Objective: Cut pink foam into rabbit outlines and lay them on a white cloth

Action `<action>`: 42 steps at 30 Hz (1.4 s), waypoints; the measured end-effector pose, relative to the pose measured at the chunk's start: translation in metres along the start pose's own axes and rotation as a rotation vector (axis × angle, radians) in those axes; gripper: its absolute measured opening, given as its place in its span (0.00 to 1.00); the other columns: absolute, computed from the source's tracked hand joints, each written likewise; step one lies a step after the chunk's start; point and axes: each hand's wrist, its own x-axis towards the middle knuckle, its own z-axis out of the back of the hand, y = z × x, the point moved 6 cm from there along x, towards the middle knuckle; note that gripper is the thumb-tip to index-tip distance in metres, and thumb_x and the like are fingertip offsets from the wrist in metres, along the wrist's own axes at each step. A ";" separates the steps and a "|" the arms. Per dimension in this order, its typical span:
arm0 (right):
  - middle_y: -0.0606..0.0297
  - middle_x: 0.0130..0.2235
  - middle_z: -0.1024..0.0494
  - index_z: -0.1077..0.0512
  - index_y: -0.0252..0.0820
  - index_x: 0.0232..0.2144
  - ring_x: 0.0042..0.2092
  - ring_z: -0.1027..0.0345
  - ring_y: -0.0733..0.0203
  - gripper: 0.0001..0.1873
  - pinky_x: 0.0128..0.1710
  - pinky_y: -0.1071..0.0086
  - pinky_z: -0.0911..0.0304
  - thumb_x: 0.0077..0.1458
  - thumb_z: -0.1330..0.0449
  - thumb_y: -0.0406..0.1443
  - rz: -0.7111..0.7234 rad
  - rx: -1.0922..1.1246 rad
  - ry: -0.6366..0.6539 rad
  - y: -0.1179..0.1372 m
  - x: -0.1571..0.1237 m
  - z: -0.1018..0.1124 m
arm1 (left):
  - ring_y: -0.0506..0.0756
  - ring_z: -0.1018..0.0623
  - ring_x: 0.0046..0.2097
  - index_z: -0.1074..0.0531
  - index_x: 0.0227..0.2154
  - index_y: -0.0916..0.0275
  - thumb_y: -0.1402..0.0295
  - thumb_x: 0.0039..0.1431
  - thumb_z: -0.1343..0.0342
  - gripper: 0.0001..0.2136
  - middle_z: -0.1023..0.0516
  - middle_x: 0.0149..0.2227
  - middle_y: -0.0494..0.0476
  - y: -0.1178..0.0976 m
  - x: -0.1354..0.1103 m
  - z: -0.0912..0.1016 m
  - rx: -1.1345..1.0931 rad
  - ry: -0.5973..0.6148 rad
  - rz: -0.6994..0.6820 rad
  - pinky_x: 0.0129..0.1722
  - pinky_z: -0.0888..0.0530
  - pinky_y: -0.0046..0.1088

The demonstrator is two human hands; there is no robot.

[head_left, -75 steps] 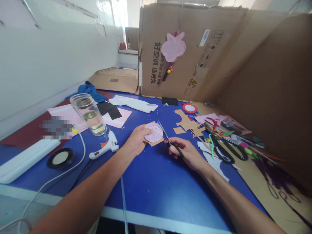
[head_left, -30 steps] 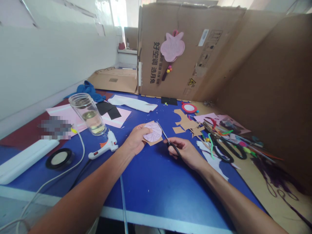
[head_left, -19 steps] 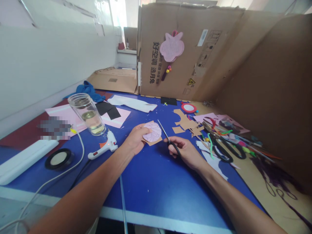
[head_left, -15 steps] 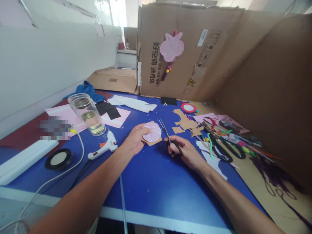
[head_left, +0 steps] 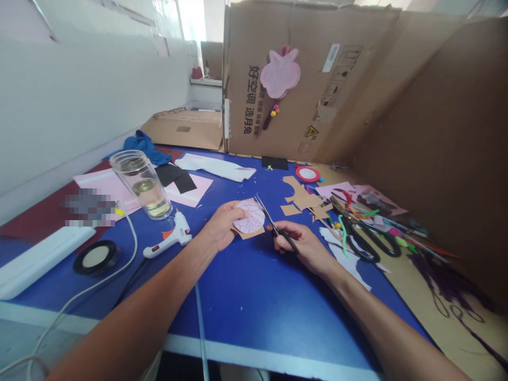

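My left hand [head_left: 221, 226] pinches a brown card piece with a pink round patterned disc [head_left: 249, 218] on it, just above the blue table [head_left: 246, 296]. My right hand [head_left: 305, 247] grips small black-handled scissors [head_left: 273, 223]. Their blades point up and left and meet the right edge of the card piece. Brown card offcuts [head_left: 304, 200] lie just beyond the scissors.
A glass jar [head_left: 141, 184] of yellowish liquid and a white glue gun [head_left: 170, 240] with its cable sit left. A black tape roll [head_left: 95, 257] and white block [head_left: 37, 259] lie further left. Large black scissors [head_left: 365, 239], pipe cleaners and scraps crowd the right. Cardboard walls [head_left: 317, 84] enclose back and right.
The scissor blades have opened and closed along the right edge of the card piece. Both hands stay in nearly the same place; the view has shifted slightly.
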 end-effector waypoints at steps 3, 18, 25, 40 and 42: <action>0.67 0.30 0.25 0.18 0.42 0.52 0.30 0.36 0.63 0.30 0.32 0.68 0.41 0.53 0.24 0.53 -0.005 0.000 -0.002 0.001 0.000 -0.001 | 0.56 0.17 0.30 0.15 0.33 0.69 0.79 0.38 0.35 0.14 0.13 0.33 0.65 0.000 0.001 0.001 -0.007 0.002 0.004 0.36 0.21 0.31; 0.68 0.29 0.25 0.17 0.41 0.49 0.29 0.37 0.64 0.30 0.31 0.68 0.42 0.49 0.23 0.52 -0.050 -0.003 -0.031 0.002 0.000 -0.001 | 0.56 0.17 0.31 0.16 0.33 0.70 0.79 0.39 0.36 0.14 0.14 0.32 0.65 -0.002 -0.001 0.001 0.028 -0.003 0.017 0.36 0.22 0.31; 0.68 0.28 0.25 0.17 0.41 0.49 0.29 0.38 0.65 0.30 0.31 0.69 0.42 0.49 0.23 0.52 -0.057 -0.013 -0.034 0.005 -0.001 -0.002 | 0.54 0.19 0.29 0.17 0.32 0.70 0.79 0.39 0.36 0.13 0.15 0.31 0.64 -0.002 0.001 0.004 0.047 -0.001 0.020 0.36 0.23 0.31; 0.68 0.27 0.26 0.16 0.41 0.49 0.28 0.39 0.65 0.30 0.29 0.69 0.42 0.48 0.24 0.52 -0.072 -0.035 -0.036 0.009 -0.001 -0.004 | 0.55 0.18 0.30 0.17 0.32 0.69 0.79 0.39 0.35 0.13 0.15 0.31 0.64 -0.003 0.002 0.005 0.051 0.017 0.036 0.35 0.22 0.30; 0.68 0.27 0.26 0.16 0.41 0.49 0.28 0.39 0.65 0.30 0.29 0.69 0.42 0.48 0.24 0.53 -0.073 -0.041 -0.035 0.009 -0.001 -0.004 | 0.55 0.19 0.29 0.17 0.32 0.70 0.79 0.38 0.35 0.13 0.15 0.30 0.64 -0.003 0.002 0.007 0.057 0.017 0.036 0.34 0.23 0.30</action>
